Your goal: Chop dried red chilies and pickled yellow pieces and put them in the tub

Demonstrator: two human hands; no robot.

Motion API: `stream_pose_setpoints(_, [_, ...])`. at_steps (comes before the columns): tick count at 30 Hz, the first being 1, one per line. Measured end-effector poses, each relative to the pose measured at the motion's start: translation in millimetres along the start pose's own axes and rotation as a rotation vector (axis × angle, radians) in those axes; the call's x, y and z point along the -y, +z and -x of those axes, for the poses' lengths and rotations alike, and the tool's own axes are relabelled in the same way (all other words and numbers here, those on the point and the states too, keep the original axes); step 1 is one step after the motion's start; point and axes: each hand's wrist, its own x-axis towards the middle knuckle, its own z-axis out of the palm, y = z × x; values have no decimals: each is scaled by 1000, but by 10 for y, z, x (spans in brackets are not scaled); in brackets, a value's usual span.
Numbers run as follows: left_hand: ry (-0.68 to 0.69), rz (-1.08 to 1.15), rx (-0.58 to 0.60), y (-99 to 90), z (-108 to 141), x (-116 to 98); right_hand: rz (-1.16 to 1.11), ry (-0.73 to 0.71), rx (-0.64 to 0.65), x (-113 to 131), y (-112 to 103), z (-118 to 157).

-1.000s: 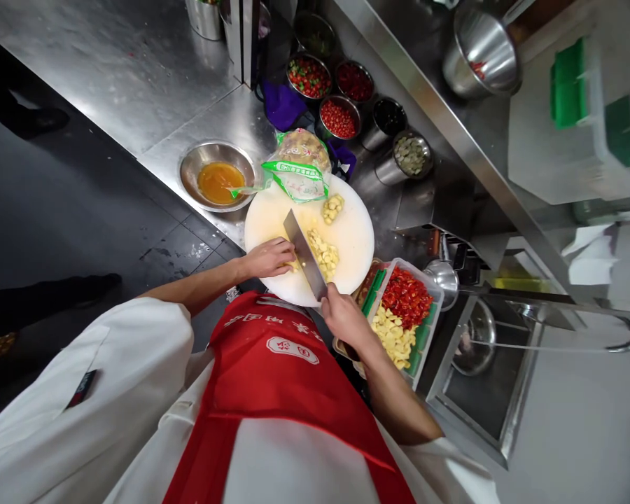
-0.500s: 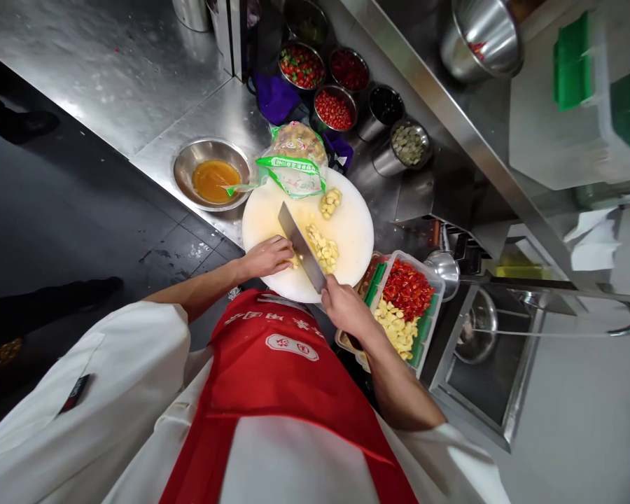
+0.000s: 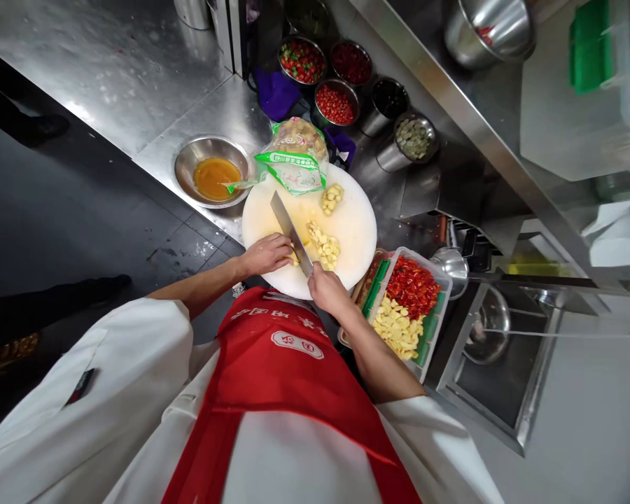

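Observation:
My right hand [image 3: 327, 288] is wrapped round the handle of a cleaver [image 3: 290, 229], whose blade stands across a round white cutting board [image 3: 358, 234]. Curled beside the blade, my left hand [image 3: 267, 253] presses a pale yellow piece [image 3: 294, 257], perhaps ginger, against the board; the fingers hide most of it. Right of the blade lies a heap of cut pale yellow pieces [image 3: 324, 246]. A knobbly uncut-looking clump [image 3: 332, 199] sits farther back. At the board's far edge rests a clear plastic bag [image 3: 297, 164] with green print and pale contents.
A steel bowl of orange liquid [image 3: 213, 175] stands left of the board. To the right is a plastic tub [image 3: 437, 329] with chopped red peppers [image 3: 412, 287] and yellow slices [image 3: 397, 329]. Several steel pots [image 3: 336, 103] stand behind, below a metal shelf [image 3: 446, 112]. A sink [image 3: 504, 378] is far right.
The cleaver and my right hand have shifted left, closer to my left hand's fingers. My left hand stays in about the same spot on the board.

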Motion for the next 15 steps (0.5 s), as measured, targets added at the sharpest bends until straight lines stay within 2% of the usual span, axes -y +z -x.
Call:
stream_pose_setpoints(6, [-7,-43,-20,14,1,-14,-4,-81,1,-199,-91,315])
stream_pose_setpoints(8, [-5,-43,-16,14,1,-17,-5,-71,21,-177,-52,252])
stream_pose_setpoints(12, [19,-56,-38,10,5,-23,9,-67,11,-58,-28,-78])
stream_pose_setpoints(15, [24,-60,-61,22,11,-30,21,-106,-11,-109,-104,3])
